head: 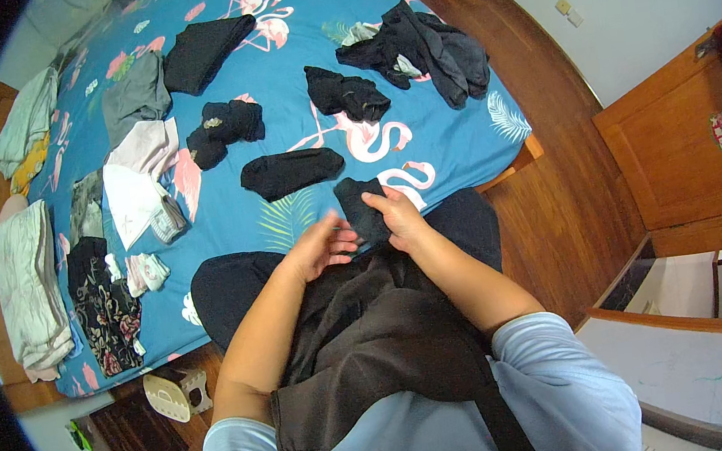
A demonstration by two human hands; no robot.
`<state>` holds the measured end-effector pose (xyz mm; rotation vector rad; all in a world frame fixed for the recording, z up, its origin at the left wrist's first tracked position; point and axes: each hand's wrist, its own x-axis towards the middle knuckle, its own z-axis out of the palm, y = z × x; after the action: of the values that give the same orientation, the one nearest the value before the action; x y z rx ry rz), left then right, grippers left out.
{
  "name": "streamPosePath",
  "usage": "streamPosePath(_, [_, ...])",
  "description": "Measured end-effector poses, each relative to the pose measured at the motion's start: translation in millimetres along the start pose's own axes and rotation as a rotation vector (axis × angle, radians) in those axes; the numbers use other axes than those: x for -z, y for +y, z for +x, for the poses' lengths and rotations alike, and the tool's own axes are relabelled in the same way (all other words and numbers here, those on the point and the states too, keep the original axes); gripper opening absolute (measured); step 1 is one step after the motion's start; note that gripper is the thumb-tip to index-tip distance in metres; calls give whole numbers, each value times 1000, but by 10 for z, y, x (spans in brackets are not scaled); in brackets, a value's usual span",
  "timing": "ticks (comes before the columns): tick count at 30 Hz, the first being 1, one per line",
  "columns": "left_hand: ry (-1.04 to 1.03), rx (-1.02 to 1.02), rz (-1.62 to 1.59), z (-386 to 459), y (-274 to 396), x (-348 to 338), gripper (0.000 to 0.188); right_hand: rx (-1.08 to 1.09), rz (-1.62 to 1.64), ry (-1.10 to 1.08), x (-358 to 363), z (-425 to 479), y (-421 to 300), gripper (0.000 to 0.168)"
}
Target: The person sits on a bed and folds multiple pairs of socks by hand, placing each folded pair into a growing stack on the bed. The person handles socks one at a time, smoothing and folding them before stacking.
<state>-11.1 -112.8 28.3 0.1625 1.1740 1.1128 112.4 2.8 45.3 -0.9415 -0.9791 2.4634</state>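
Note:
My right hand [400, 216] grips a small folded black cloth [361, 207] above my lap, its thumb on top. Beside the cloth's left edge is my left hand [324, 245], fingers apart and slightly blurred; whether its fingertips touch the fabric is unclear. Just beyond them, a long folded black garment [292, 172] lies on the flamingo-print bedsheet [220, 221]. Farther up sits a bunched black cloth piece [347, 93]. To its left are bundled black items [226, 130] with small shiny ornaments.
A loose heap of dark clothes [431, 50] lies at the bed's right. Along the left are a dark folded garment [204, 53], grey clothing [136, 97], a white garment [134, 198], floral fabric [103, 308] and pale folded bedding [33, 289]. A step stool [176, 393] stands on the floor.

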Motion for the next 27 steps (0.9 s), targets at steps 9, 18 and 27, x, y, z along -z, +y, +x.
streamPosePath(9, [36, -386, -485, 45, 191, 85, 36, -333, -442, -562, -50, 68, -399, 26])
streamPosePath(18, [852, -379, 109, 512, -86, 419, 30, 36, -986, 170, 676, 883, -243, 21])
streamPosePath(27, [1006, -771, 1040, 391, 58, 152, 29, 1233, -1450, 315, -82, 1414, -684, 23])
